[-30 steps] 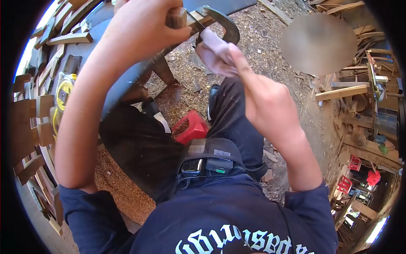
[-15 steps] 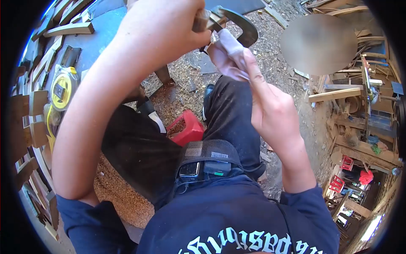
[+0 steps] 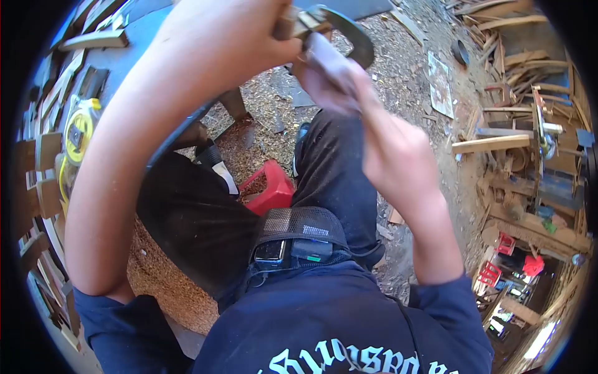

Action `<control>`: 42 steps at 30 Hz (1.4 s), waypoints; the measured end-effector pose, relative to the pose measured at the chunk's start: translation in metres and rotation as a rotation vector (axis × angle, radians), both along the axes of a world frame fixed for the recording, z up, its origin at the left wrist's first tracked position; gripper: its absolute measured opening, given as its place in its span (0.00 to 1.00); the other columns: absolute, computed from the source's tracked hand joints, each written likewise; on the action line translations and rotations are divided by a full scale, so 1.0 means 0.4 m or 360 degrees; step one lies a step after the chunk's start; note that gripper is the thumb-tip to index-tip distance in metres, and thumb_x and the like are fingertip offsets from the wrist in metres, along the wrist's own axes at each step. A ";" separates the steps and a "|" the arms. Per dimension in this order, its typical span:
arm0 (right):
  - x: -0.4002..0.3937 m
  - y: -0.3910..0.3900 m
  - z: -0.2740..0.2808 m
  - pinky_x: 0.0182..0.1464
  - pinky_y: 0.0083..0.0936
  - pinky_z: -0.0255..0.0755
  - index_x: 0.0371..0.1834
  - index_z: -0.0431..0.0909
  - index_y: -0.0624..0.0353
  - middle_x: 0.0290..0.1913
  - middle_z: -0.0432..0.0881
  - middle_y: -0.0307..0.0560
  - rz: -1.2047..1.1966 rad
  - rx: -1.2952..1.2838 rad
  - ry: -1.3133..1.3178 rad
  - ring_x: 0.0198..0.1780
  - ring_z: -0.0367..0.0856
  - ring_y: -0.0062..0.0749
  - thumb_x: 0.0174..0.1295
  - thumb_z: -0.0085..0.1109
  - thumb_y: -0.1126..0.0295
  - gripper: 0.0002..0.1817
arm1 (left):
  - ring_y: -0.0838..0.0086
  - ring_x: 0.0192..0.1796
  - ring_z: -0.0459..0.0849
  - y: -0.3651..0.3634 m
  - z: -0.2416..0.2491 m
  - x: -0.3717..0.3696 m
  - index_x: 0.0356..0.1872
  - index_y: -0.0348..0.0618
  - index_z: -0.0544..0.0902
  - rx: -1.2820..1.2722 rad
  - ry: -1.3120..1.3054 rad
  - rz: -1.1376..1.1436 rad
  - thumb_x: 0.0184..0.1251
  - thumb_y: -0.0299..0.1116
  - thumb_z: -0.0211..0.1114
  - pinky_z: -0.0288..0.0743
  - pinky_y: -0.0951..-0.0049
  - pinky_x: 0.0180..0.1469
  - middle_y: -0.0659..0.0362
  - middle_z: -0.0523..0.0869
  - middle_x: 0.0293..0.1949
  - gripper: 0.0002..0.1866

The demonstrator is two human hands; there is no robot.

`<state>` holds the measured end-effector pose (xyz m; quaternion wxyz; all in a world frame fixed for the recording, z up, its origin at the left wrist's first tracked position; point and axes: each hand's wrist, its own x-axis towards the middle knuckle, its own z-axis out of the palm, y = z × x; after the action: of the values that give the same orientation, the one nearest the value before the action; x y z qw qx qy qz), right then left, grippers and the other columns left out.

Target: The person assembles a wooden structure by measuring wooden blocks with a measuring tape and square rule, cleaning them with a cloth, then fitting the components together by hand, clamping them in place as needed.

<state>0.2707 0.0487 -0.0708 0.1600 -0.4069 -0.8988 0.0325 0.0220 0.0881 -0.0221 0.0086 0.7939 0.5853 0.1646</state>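
Observation:
My left hand (image 3: 274, 37) reaches to the top of the view, its fingers closed round a small piece of wood (image 3: 311, 22) and partly cut off by the frame edge. Just beyond it curves a dark C-shaped metal piece (image 3: 358, 37). In my right hand (image 3: 392, 143) a folded pale pink sheet (image 3: 327, 75) is pinched between thumb and fingers. The sheet runs up against the wood beside my left thumb. Motion blurs the right fingers and the sheet, and whether it is sandpaper or cloth I cannot tell.
A yellow tape measure (image 3: 80, 134) lies at the left near wood offcuts (image 3: 93, 40). Between my legs is a red plastic object (image 3: 274, 187) on ground strewn with sawdust and shavings (image 3: 168, 280). Wood pieces (image 3: 492, 143) and a machine frame (image 3: 542, 124) stand at the right.
My right hand and the folded sheet have shifted slightly left and upward along the wood. My left hand keeps its hold. The whole view has moved a little.

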 end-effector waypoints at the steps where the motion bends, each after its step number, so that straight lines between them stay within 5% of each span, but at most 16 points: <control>1: -0.006 0.018 -0.007 0.32 0.39 0.84 0.84 0.66 0.61 0.28 0.86 0.53 0.0035 0.0080 -0.0030 0.26 0.87 0.45 0.62 0.56 0.85 0.42 | 0.62 0.45 0.87 0.001 0.001 0.007 0.24 0.47 0.85 0.0004 0.0030 0.0026 0.58 0.42 0.75 0.66 0.59 0.59 0.57 0.88 0.29 0.12; 7: 0.064 -0.066 0.008 0.37 0.44 0.83 0.87 0.64 0.52 0.33 0.87 0.57 -0.0024 -0.0090 0.0075 0.31 0.90 0.48 0.64 0.57 0.83 0.43 | 0.64 0.44 0.86 -0.010 0.019 0.013 0.25 0.47 0.86 -0.0053 0.0049 0.0042 0.62 0.42 0.76 0.66 0.59 0.60 0.58 0.88 0.29 0.13; 10: -0.013 0.001 0.019 0.42 0.42 0.86 0.85 0.67 0.56 0.43 0.91 0.64 -0.0087 -0.0131 -0.0190 0.39 0.95 0.51 0.67 0.53 0.87 0.39 | 0.67 0.43 0.85 -0.009 0.013 0.015 0.25 0.48 0.87 -0.0105 0.0097 0.0052 0.64 0.42 0.76 0.65 0.60 0.60 0.60 0.88 0.28 0.13; 16: 0.069 -0.083 0.002 0.43 0.41 0.87 0.85 0.65 0.64 0.50 0.91 0.64 -0.0045 -0.0178 0.0041 0.39 0.95 0.48 0.67 0.53 0.87 0.39 | 0.66 0.43 0.84 -0.007 0.020 0.003 0.26 0.46 0.86 -0.0070 0.0077 0.0011 0.65 0.41 0.75 0.65 0.60 0.63 0.59 0.87 0.29 0.13; 19: 0.017 -0.026 -0.037 0.30 0.41 0.81 0.85 0.67 0.56 0.25 0.82 0.49 -0.0014 -0.0033 0.0105 0.23 0.84 0.42 0.61 0.58 0.83 0.43 | 0.65 0.44 0.85 -0.008 0.021 -0.011 0.26 0.45 0.85 -0.0039 -0.0011 -0.0049 0.64 0.40 0.74 0.65 0.59 0.64 0.58 0.87 0.29 0.12; 21: -0.010 0.018 -0.038 0.30 0.39 0.81 0.84 0.68 0.57 0.25 0.82 0.50 0.0041 0.0070 0.0064 0.23 0.84 0.41 0.61 0.57 0.84 0.42 | 0.64 0.44 0.85 -0.005 0.009 -0.003 0.25 0.45 0.85 0.0005 -0.0066 -0.0058 0.64 0.39 0.74 0.66 0.59 0.64 0.58 0.87 0.30 0.12; 26: 0.061 -0.103 0.005 0.40 0.42 0.86 0.85 0.65 0.60 0.49 0.91 0.67 -0.0081 -0.0257 0.0175 0.38 0.94 0.49 0.65 0.55 0.88 0.41 | 0.65 0.44 0.85 -0.003 0.022 -0.012 0.26 0.45 0.85 -0.0052 -0.0033 -0.0041 0.66 0.40 0.74 0.67 0.59 0.62 0.58 0.87 0.30 0.13; 31: -0.018 -0.003 0.016 0.41 0.40 0.86 0.85 0.63 0.64 0.54 0.90 0.69 -0.0059 -0.0132 -0.0143 0.38 0.95 0.48 0.66 0.53 0.89 0.40 | 0.64 0.46 0.85 0.002 0.018 0.001 0.27 0.45 0.86 -0.0085 0.0010 -0.0020 0.66 0.40 0.74 0.67 0.60 0.63 0.57 0.87 0.30 0.12; 37: 0.026 -0.077 0.043 0.48 0.39 0.89 0.86 0.62 0.64 0.57 0.89 0.69 -0.0127 -0.0233 0.0054 0.46 0.96 0.49 0.66 0.52 0.89 0.41 | 0.64 0.48 0.86 -0.002 0.016 -0.032 0.25 0.48 0.86 -0.0066 -0.0081 -0.0059 0.64 0.40 0.73 0.68 0.59 0.62 0.59 0.89 0.32 0.11; 40: -0.025 -0.018 0.027 0.49 0.39 0.89 0.86 0.61 0.64 0.57 0.90 0.68 -0.0134 -0.0204 -0.0232 0.44 0.95 0.50 0.65 0.52 0.89 0.42 | 0.65 0.49 0.86 0.007 0.009 -0.021 0.25 0.48 0.86 -0.0076 -0.0044 -0.0041 0.62 0.40 0.74 0.68 0.59 0.61 0.58 0.89 0.32 0.10; 42: 0.004 -0.044 0.011 0.45 0.42 0.87 0.86 0.61 0.62 0.51 0.90 0.68 -0.0118 -0.0215 -0.0068 0.41 0.94 0.52 0.65 0.52 0.88 0.42 | 0.65 0.49 0.86 0.001 0.012 -0.010 0.26 0.48 0.86 -0.0099 -0.0022 -0.0034 0.61 0.40 0.74 0.68 0.58 0.61 0.58 0.89 0.32 0.09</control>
<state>0.2724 0.0309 -0.0664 0.1139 -0.4504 -0.8820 0.0785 0.0182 0.0886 -0.0173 0.0389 0.7982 0.5816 0.1517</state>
